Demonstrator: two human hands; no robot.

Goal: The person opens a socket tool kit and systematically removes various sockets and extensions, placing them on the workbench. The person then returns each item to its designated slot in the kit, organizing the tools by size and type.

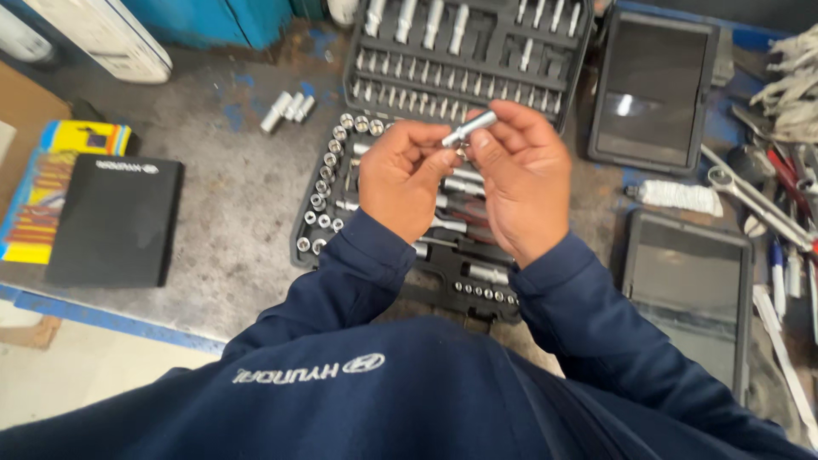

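Chrome-bright and cylindrical, a long steel socket [469, 127] sits pinched between my two hands, tilted with its upper end toward two o'clock. My left hand [400, 177] grasps its lower end with thumb and fingertips curled in; my right hand [521, 175] grasps it from the other side, fingers wrapped over the upper part. A small dark piece hangs at the socket's lower end, too small to identify.

Directly beneath both hands lies an open black plastic socket-set case [443, 77] on a scuffed grey metal workbench [230, 196]; its lid half, at twelve o'clock, carries rows of chrome sockets and bits, and its base half, toward six o'clock, holds more sockets in a curved row. At ten o'clock from my hands, three loose silver sockets [288, 109] lie together on the bench. At nine o'clock rests a flat black rectangular folder [115, 221], touching a yellow-and-blue packet [51, 187]. At three o'clock lie a white cloth-wrapped roll [679, 197] and a chrome ring spanner [754, 201], near two dark grey trays [652, 89].
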